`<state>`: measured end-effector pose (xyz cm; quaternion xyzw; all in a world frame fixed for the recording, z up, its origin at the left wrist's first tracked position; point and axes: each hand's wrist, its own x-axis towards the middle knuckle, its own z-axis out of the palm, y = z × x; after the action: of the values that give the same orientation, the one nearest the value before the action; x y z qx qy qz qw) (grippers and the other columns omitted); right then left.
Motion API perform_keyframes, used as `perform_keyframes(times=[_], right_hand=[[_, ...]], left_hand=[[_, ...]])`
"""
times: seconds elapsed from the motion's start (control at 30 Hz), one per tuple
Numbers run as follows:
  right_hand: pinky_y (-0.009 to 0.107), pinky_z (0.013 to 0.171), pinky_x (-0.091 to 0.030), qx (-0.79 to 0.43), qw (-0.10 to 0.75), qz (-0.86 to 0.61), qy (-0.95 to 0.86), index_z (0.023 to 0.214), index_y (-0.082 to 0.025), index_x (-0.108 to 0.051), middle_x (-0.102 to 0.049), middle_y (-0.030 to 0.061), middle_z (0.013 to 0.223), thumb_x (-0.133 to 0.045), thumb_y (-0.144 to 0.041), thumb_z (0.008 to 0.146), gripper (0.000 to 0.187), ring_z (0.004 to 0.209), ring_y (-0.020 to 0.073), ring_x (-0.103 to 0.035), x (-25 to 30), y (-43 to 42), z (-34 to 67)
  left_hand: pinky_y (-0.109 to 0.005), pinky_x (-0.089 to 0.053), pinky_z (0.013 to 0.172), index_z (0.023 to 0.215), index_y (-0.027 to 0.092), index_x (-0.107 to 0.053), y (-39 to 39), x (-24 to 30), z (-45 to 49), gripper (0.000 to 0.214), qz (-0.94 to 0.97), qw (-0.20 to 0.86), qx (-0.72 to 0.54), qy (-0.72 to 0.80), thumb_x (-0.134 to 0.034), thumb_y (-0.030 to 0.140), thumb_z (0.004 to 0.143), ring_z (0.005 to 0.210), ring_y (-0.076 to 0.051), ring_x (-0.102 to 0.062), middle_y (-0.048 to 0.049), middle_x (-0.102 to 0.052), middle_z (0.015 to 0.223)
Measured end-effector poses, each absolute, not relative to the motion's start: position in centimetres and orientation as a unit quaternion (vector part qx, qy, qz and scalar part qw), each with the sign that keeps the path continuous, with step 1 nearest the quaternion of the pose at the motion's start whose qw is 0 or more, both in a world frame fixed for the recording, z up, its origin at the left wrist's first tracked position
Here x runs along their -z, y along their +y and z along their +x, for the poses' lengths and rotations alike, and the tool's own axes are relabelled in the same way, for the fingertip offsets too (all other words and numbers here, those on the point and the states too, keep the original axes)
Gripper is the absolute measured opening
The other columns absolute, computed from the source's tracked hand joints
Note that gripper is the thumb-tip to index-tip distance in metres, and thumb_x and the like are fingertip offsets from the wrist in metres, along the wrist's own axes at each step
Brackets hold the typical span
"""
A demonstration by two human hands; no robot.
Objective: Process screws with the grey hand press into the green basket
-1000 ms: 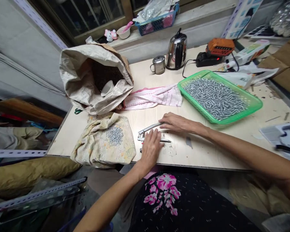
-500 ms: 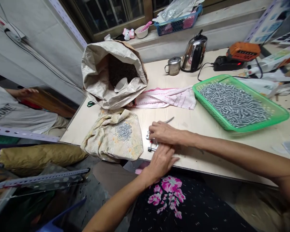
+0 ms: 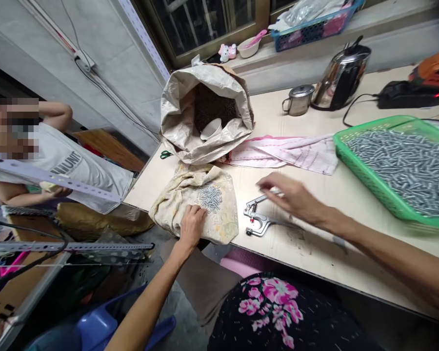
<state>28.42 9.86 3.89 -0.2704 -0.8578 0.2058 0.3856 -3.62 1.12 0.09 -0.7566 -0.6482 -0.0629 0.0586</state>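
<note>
My left hand (image 3: 193, 225) rests on a patterned yellowish cloth (image 3: 168, 204), its fingers curled together at the edge of a small pile of short silver metal pins (image 3: 209, 197). Whatever those fingers pinch is hidden. Over the table, my right hand (image 3: 290, 195) hovers slightly blurred, thumb apart from the bent fingers, with nothing visible in it. Just beneath and left of it lie metal hand-press pliers (image 3: 261, 222) with a C-shaped jaw, a spring and a red dot. Part of their handles is covered by the right hand.
A green basket (image 3: 380, 202) full of silver pins stands right. Behind are an open sack (image 3: 175, 117) with a white cup (image 3: 211, 129), a pink-white towel (image 3: 296, 153), a steel mug (image 3: 300, 100), a kettle (image 3: 342, 73) and a charger (image 3: 398, 95). A person (image 3: 84, 165) is at left.
My left hand has moved left from the pliers to the pin pile on the cloth. My right hand has lifted off the pliers, exposing them. The view has swung left, showing more of the other person.
</note>
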Motion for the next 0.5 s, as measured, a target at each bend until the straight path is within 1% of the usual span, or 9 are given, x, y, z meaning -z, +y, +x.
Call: perform_keyframes(times=[0.07, 0.1, 0.13, 0.2, 0.27, 0.3, 0.37, 0.43, 0.5], right_hand=[[0.036, 0.077, -0.049, -0.104, 0.421, -0.379, -0.818, 0.107, -0.021, -0.061, -0.065, 0.0067, 0.095, -0.047, -0.026, 0.097, 0.017, 0.084, 0.0199, -0.06, -6.5, 10.5, 33.2], [0.036, 0.078, -0.048, -0.041, 0.421, -0.423, -0.801, 0.104, -0.02, -0.062, -0.065, 0.0069, 0.094, -0.049, -0.025, 0.096, 0.016, 0.084, 0.0205, -0.06, -7.6, 10.8, 35.6], [0.036, 0.079, -0.048, 0.023, 0.403, -0.465, -0.788, 0.102, -0.019, -0.063, -0.065, 0.0076, 0.093, -0.05, -0.025, 0.096, 0.016, 0.086, 0.0216, -0.06, -8.6, 10.9, 37.9], [0.039, 0.081, -0.047, 0.123, 0.333, -0.545, -0.76, 0.101, -0.016, -0.066, -0.064, 0.0106, 0.094, -0.051, -0.026, 0.096, 0.019, 0.09, 0.0254, -0.059, -9.9, 11.0, 41.2], [0.042, 0.083, -0.046, 0.163, 0.257, -0.604, -0.736, 0.107, -0.015, -0.067, -0.063, 0.0141, 0.102, -0.053, -0.028, 0.096, 0.023, 0.097, 0.0291, -0.057, -10.1, 11.0, 42.1], [0.043, 0.084, -0.046, 0.158, 0.234, -0.617, -0.735, 0.112, -0.015, -0.067, -0.061, 0.0152, 0.106, -0.053, -0.028, 0.096, 0.025, 0.1, 0.0299, -0.056, -9.8, 10.9, 41.7], [0.041, 0.084, -0.046, 0.094, 0.221, -0.586, -0.774, 0.116, -0.015, -0.065, -0.06, 0.0147, 0.109, -0.052, -0.027, 0.097, 0.026, 0.099, 0.028, -0.056, -8.5, 10.4, 39.6], [0.037, 0.08, -0.048, -0.015, 0.21, -0.501, -0.84, 0.113, -0.018, -0.065, -0.061, 0.0113, 0.102, -0.045, -0.027, 0.1, 0.025, 0.093, 0.0245, -0.058, -6.7, 8.7, 37.0], [0.036, 0.076, -0.048, -0.111, 0.195, -0.417, -0.881, 0.106, -0.022, -0.065, -0.061, 0.009, 0.095, -0.04, -0.029, 0.102, 0.027, 0.087, 0.0229, -0.059, -4.2, 6.1, 35.0]], left_hand=[[-0.037, -0.05, 0.082, 0.089, 0.019, -0.067, 1.8, 0.2, -3.9, 0.022, -0.785, 0.037, 0.032, -0.618, -0.047, 0.023, 0.097, 0.092, -0.024, -0.054, -0.0079, -0.065, 0.09], [-0.037, -0.05, 0.083, 0.086, 0.02, -0.067, 1.9, 0.3, -4.1, 0.024, -0.797, 0.03, 0.029, -0.602, -0.046, 0.023, 0.097, 0.091, -0.024, -0.055, -0.0076, -0.065, 0.088], [-0.037, -0.05, 0.083, 0.084, 0.021, -0.066, 1.9, 0.4, -4.5, 0.025, -0.807, 0.03, 0.036, -0.589, -0.045, 0.023, 0.097, 0.089, -0.024, -0.056, -0.0073, -0.066, 0.087], [-0.038, -0.05, 0.08, 0.08, 0.023, -0.065, 1.8, 1.0, -6.4, 0.025, -0.818, 0.029, 0.065, -0.571, -0.045, 0.025, 0.095, 0.086, -0.025, -0.057, -0.0064, -0.066, 0.084], [-0.039, -0.05, 0.08, 0.081, 0.026, -0.065, 2.1, 2.0, -9.2, 0.022, -0.831, 0.013, 0.089, -0.549, -0.047, 0.027, 0.094, 0.084, -0.025, -0.059, -0.0043, -0.066, 0.082], [-0.039, -0.049, 0.078, 0.081, 0.027, -0.065, 2.4, 2.5, -10.5, 0.021, -0.836, 0.008, 0.095, -0.541, -0.048, 0.028, 0.093, 0.082, -0.026, -0.059, -0.0038, -0.067, 0.081], [-0.039, -0.05, 0.077, 0.084, 0.027, -0.065, 3.2, 2.9, -11.7, 0.019, -0.836, 0.006, 0.096, -0.54, -0.048, 0.029, 0.091, 0.081, -0.026, -0.059, -0.004, -0.067, 0.082], [-0.038, -0.05, 0.077, 0.084, 0.026, -0.064, 3.3, 2.1, -10.3, 0.023, -0.836, -0.006, 0.078, -0.543, -0.043, 0.021, 0.091, 0.08, -0.025, -0.059, -0.0049, -0.066, 0.082], [-0.036, -0.05, 0.073, 0.073, 0.022, -0.059, 2.9, 0.7, -7.1, 0.028, -0.832, -0.021, 0.034, -0.553, -0.039, 0.011, 0.089, 0.078, -0.023, -0.057, -0.0069, -0.064, 0.08]])
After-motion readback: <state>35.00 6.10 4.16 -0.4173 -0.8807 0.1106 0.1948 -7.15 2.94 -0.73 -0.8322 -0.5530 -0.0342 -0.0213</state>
